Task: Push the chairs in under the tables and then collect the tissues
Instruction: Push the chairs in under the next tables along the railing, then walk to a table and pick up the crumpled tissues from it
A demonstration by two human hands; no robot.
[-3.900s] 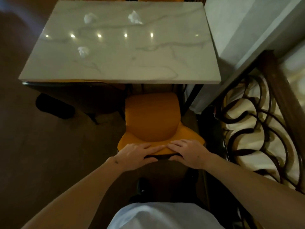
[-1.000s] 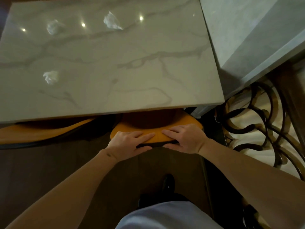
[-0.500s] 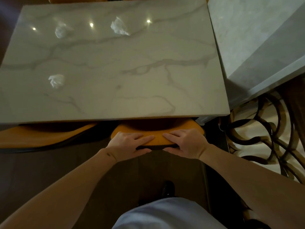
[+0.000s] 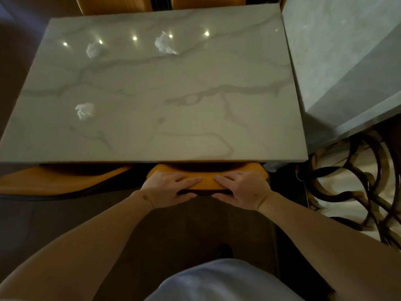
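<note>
2 hands grip the top edge of an orange chair backrest, seen from my head camera looking down. My left hand and right hand sit side by side, fingers laid over the front of the backrest and thumbs tucked under its dark rear edge, so both are closed around it. The seat is hidden beneath the marble table; only the curved top of the backrest shows, just at the table's near edge. I judge this chair to be nearly or fully in.

A 2nd orange chair shows to the left, also tucked under the same edge. 2 more orange chair backs peek out at the far side.

3 crumpled white tissues lie on the tabletop: 1 near the left side, 1 at the far left, and 1 at the far middle. They are well apart from each other.

The chair looks stiff and fairly heavy, with a smooth padded shell; the top rail seems the sound place to hold. The tissues will likely be feather-light and soft, easy to pinch from above, though they may slide on the glossy marble.

A dark curled metal railing stands at the right, near my right arm.
</note>
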